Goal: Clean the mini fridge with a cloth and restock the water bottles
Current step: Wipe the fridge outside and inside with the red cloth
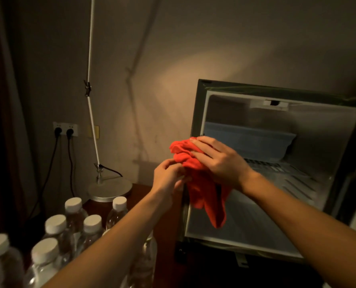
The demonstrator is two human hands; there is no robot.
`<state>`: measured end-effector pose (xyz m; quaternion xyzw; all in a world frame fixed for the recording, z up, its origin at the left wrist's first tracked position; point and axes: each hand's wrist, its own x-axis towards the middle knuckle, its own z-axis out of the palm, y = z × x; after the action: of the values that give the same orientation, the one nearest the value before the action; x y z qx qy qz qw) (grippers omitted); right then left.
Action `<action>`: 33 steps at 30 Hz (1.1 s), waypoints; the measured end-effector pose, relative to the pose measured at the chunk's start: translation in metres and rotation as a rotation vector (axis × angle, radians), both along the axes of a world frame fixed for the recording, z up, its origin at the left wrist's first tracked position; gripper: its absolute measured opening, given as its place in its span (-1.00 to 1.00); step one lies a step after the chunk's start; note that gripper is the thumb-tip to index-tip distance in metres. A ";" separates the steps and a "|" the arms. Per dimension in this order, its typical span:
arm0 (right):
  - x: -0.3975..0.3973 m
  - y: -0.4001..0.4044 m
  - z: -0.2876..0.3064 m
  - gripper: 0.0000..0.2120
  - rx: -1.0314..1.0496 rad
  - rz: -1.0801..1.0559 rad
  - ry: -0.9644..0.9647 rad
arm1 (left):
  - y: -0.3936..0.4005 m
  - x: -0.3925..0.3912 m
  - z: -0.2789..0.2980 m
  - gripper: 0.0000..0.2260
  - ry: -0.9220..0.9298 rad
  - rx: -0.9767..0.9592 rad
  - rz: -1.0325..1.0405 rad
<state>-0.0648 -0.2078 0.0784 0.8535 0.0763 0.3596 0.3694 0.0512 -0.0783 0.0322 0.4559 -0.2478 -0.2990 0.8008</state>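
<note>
Red cloth (no readable labels)

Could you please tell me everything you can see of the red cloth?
The red cloth looks like soft, bunched fabric, crumpled on top with a loose tail hanging down. It is held in the air before the open mini fridge. The right hand lies over its top, while the left hand pinches its left side.

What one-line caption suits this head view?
Both hands bunch a red cloth before the open mini fridge; water bottles wait alongside.
</note>
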 end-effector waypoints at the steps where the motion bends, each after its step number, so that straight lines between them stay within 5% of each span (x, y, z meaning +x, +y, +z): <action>1: 0.001 0.000 0.009 -0.70 0.018 -0.017 -0.023 | 0.002 0.003 -0.001 -0.78 -0.019 0.004 -0.017; 8: 0.013 0.024 0.045 -0.58 0.284 -0.122 -0.265 | 0.009 0.019 -0.020 -0.86 -0.319 0.200 0.109; 12: 0.013 0.020 -0.015 -0.62 0.295 -0.106 -0.177 | 0.006 0.029 -0.013 -0.96 -0.338 0.225 0.218; 16: 0.006 0.020 -0.093 -0.69 0.276 -0.080 -0.059 | 0.011 0.037 -0.011 -0.79 -0.367 0.263 0.289; 21: 0.002 0.025 -0.161 -0.72 0.229 -0.124 0.121 | 0.024 0.028 -0.014 -0.84 -0.584 0.389 0.172; 24: 0.006 0.028 -0.150 -0.86 0.220 -0.110 0.132 | 0.027 0.023 -0.017 -0.84 -0.809 0.507 0.074; 33: 0.016 0.033 -0.133 -0.71 0.356 -0.117 0.032 | 0.025 0.024 -0.022 -0.89 -1.061 0.618 0.031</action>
<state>-0.0489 -0.1747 -0.0546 0.9139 -0.0325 0.3319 0.2314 0.0749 -0.0536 0.0104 0.7574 -0.5077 -0.0777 0.4032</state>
